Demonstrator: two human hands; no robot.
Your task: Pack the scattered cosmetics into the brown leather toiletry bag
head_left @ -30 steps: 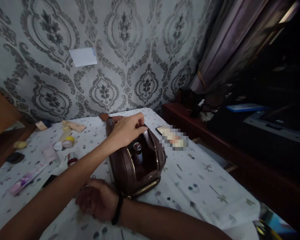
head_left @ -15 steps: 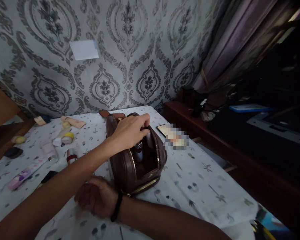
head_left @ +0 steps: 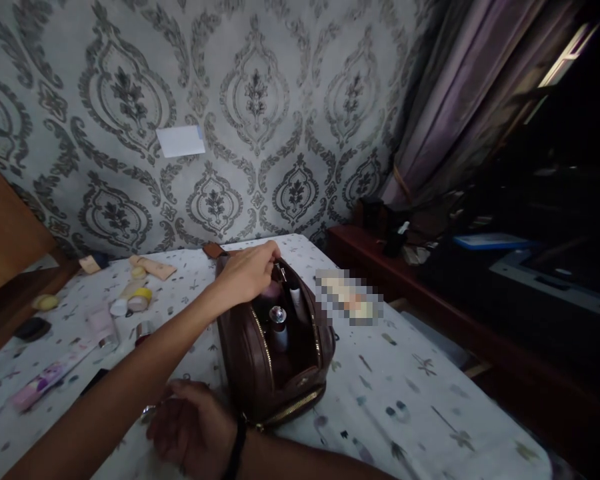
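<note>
A brown leather bag [head_left: 237, 353] stands on the patterned tablecloth with its gold-zipped top wide apart. Inside it a silver-capped bottle [head_left: 279, 323] and a white tube [head_left: 296, 300] stand upright. My left hand [head_left: 250, 272] is over the far part of the opening, its fingers curled together at the bag's upper edge; what they pinch, if anything, is hidden. Under my left forearm, my right hand [head_left: 193, 427], with a black band at the wrist, lies left of the bag with curled fingers. Something shiny [head_left: 149, 412] shows at its fingertips, too little to name.
Left on the cloth lie a pink tube [head_left: 103, 327], a long pink-purple packet [head_left: 50, 380], a yellow-lidded jar [head_left: 140, 299], a beige tube [head_left: 153, 268] and a dark round item [head_left: 31, 328]. Right of the bag is a blurred-out phone [head_left: 347, 297]. A dark red wooden ledge [head_left: 370, 257] runs along the right.
My left hand has drawn back left over the bag, uncovering the white tube inside. A shiny thing now shows by my right fingertips. The view has tilted slightly upward.
</note>
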